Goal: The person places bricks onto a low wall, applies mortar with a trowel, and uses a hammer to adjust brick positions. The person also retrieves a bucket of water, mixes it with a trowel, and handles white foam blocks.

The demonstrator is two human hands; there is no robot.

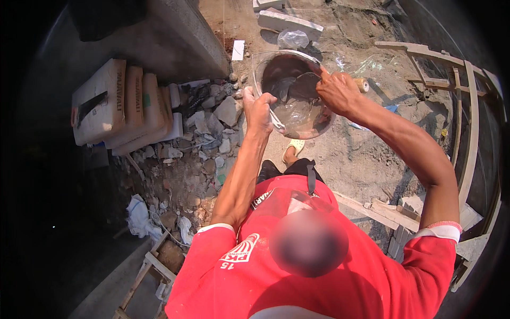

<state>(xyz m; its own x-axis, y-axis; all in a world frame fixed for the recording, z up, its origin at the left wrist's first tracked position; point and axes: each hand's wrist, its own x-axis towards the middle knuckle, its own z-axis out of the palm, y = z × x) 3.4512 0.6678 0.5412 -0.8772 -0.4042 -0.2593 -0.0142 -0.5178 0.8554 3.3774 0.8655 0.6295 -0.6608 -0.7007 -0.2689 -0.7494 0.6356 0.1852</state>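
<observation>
In front of me I hold a dirty bucket (273, 69) by its rim, its mouth facing up toward me. My left hand (258, 109) is closed on the left side of the rim, the thumb lying over the edge. On the far right side of the rim my right hand (340, 91) is closed, its fingers bent over the edge. A thin wire handle stands out on the left of the bucket. Inside is something wet, grey-brown and shiny; I cannot make out whether it is water or mud.
Brown paper sacks (95, 106) are stacked at the left beside a concrete wall (186, 42). Broken rubble (228, 112) covers the ground nearby. A pale block (289, 22) and a clear plastic bag (292, 39) lie beyond the bucket. A wooden frame (470, 117) stands at the right.
</observation>
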